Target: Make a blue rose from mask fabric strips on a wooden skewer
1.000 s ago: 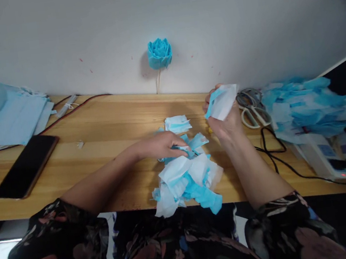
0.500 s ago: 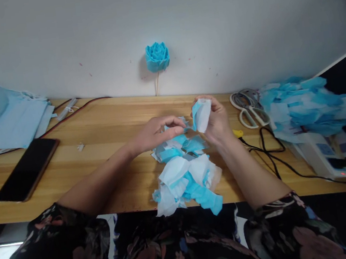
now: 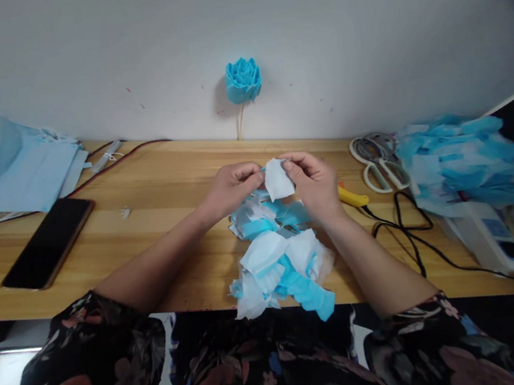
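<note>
A small white and blue fabric piece is stretched between my two hands above the desk. My left hand pinches its left edge between thumb and fingers. The thumb and fingers of my right hand close on its right side. Just below lies a loose pile of blue and white fabric pieces, reaching to the desk's front edge. Behind the hands, a blue fabric flower stands upright on a thin stick against the wall.
Flat light-blue masks and a black phone lie at left on the wooden desk. At right are white-handled scissors, a yellow tool, black cables, a white device and more cut fabric.
My left hand has risen from over the pile and now grips the piece's left edge. My right hand has turned the piece, white side facing me. The view has shifted slightly.
</note>
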`<action>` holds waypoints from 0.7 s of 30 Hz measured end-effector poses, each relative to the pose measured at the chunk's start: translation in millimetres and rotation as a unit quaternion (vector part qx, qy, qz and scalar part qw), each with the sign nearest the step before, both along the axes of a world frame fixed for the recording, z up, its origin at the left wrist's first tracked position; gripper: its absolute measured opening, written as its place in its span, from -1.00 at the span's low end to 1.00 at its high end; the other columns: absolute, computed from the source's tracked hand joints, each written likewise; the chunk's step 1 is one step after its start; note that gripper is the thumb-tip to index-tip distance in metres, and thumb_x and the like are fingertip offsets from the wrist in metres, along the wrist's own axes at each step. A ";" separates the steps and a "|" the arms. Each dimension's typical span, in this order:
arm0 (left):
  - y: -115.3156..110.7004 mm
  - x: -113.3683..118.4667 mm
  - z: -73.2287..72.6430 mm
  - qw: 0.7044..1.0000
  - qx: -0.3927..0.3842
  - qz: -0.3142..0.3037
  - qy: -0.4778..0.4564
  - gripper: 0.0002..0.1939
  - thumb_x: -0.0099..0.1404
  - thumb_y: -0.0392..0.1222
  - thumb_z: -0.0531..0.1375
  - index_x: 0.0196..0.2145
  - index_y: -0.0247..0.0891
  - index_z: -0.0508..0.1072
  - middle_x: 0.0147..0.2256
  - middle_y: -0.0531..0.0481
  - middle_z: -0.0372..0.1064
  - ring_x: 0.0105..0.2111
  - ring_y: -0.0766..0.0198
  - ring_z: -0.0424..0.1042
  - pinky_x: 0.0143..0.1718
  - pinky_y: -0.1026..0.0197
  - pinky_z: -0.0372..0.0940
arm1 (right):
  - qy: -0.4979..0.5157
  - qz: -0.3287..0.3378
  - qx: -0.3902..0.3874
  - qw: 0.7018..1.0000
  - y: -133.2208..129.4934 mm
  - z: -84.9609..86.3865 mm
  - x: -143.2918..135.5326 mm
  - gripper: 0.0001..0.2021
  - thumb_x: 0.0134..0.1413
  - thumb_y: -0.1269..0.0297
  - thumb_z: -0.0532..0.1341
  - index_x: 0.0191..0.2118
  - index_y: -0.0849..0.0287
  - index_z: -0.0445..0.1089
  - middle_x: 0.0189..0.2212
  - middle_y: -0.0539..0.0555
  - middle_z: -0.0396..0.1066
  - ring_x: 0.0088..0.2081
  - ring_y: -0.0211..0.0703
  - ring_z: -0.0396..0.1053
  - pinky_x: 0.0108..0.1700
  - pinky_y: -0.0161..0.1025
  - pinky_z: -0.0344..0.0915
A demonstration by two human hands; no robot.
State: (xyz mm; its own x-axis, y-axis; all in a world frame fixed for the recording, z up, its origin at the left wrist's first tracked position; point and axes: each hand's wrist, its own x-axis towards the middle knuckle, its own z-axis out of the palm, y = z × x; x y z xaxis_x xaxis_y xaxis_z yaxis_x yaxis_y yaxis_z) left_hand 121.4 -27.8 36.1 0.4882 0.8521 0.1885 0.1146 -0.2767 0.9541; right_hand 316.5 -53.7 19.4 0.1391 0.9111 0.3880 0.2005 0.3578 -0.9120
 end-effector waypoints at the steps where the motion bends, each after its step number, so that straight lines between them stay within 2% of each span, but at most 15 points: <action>1: 0.3 -0.3 -0.2 1.000 -0.012 -0.002 -0.007 -0.68 0.33 -0.01 0.20 -0.48 -0.27 0.39 -0.48 0.06 0.39 -0.43 0.35 0.34 -0.37 0.30 0.21 | 0.001 -0.004 0.001 1.000 0.5 -0.7 0.2 -0.84 0.19 0.14 0.33 -0.18 0.04 0.60 -0.28 -0.02 0.59 -0.27 -0.19 0.49 -0.19 -0.23 0.41; 4: 0.9 -0.6 -0.4 0.998 -0.047 -0.010 -0.031 -0.69 0.32 -0.01 0.21 -0.47 -0.27 0.41 -0.47 0.05 0.42 -0.43 0.35 0.37 -0.35 0.30 0.24 | 0.014 -0.010 0.000 1.000 1.4 -1.0 -0.3 -0.82 0.18 0.12 0.34 -0.15 0.01 0.60 -0.31 -0.03 0.57 -0.32 -0.20 0.47 -0.26 -0.23 0.41; 9: 2.4 0.4 -2.2 0.995 -0.068 -0.012 -0.073 -0.68 0.32 0.02 0.23 -0.45 -0.27 0.41 -0.46 0.06 0.42 -0.42 0.36 0.38 -0.31 0.30 0.28 | 0.045 0.015 -0.013 0.999 0.7 3.6 -2.4 -0.56 0.13 0.09 0.38 0.13 -0.10 0.46 -0.42 -0.08 0.49 -0.46 -0.23 0.36 -0.39 -0.25 0.40; 12: 4.4 0.9 -5.5 0.993 -0.077 -0.005 -0.089 -0.66 0.33 0.05 0.24 -0.44 -0.26 0.41 -0.44 0.04 0.42 -0.39 0.35 0.40 -0.28 0.29 0.31 | 0.038 0.017 -0.017 0.999 0.4 5.3 -3.2 -0.54 0.12 0.11 0.39 0.15 -0.10 0.44 -0.42 -0.08 0.48 -0.48 -0.24 0.32 -0.40 -0.24 0.39; 17: 7.6 0.7 -9.3 0.988 -0.103 0.000 -0.116 -0.51 0.44 0.25 0.05 -0.28 -0.26 0.43 -0.34 -0.08 0.48 -0.30 0.22 0.48 -0.24 0.20 0.38 | 0.021 0.021 -0.016 0.999 0.7 2.8 -3.0 -0.51 0.10 0.17 0.39 0.18 -0.08 0.43 -0.36 -0.06 0.52 -0.46 -0.24 0.34 -0.39 -0.23 0.39; 19: 7.9 0.7 -8.7 0.991 -0.089 -0.004 -0.102 -0.53 0.39 0.28 0.14 -0.23 -0.25 0.42 -0.31 -0.06 0.48 -0.28 0.22 0.48 -0.25 0.22 0.37 | 0.004 0.021 -0.014 1.000 0.4 1.2 -2.7 -0.50 0.11 0.18 0.38 0.19 -0.08 0.42 -0.34 -0.05 0.53 -0.44 -0.23 0.36 -0.37 -0.23 0.39; 21: 7.6 1.1 -8.2 0.993 -0.077 -0.010 -0.089 -0.56 0.28 0.21 0.30 -0.20 -0.24 0.39 -0.29 -0.01 0.47 -0.29 0.27 0.46 -0.27 0.26 0.35 | -0.026 0.024 -0.011 0.999 -0.4 -0.1 -2.6 -0.49 0.13 0.18 0.36 0.21 -0.07 0.41 -0.33 -0.05 0.54 -0.42 -0.23 0.38 -0.34 -0.22 0.40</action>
